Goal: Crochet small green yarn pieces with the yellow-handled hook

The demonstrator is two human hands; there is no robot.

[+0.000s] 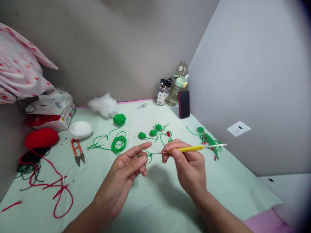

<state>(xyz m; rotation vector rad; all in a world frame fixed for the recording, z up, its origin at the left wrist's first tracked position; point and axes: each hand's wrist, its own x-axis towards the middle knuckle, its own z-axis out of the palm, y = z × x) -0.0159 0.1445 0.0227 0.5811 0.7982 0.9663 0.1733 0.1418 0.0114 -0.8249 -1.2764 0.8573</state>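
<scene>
In the middle of the head view, my left hand [131, 165] pinches a small piece of green yarn work [150, 155] between thumb and fingers. A green strand loops over its raised index finger, and a thin ring hangs at the pinch. My right hand [187, 165] is closed around a crochet hook [189, 149] with a yellow grip. The hook's metal shaft reaches left to the green stitches. Its other metal end points right. Behind the hands lie small green crocheted balls [153, 133] with yarn tails, and a red-and-green crocheted piece [169, 133].
Orange thread snips [77, 152] lie at left, near white yarn [81, 129] and red yarn [41, 137]. Green yarn [119, 119] and white stuffing [104, 105] sit at the back. A phone [184, 104], pen holder [162, 93] and bottle [173, 95] stand by the wall corner.
</scene>
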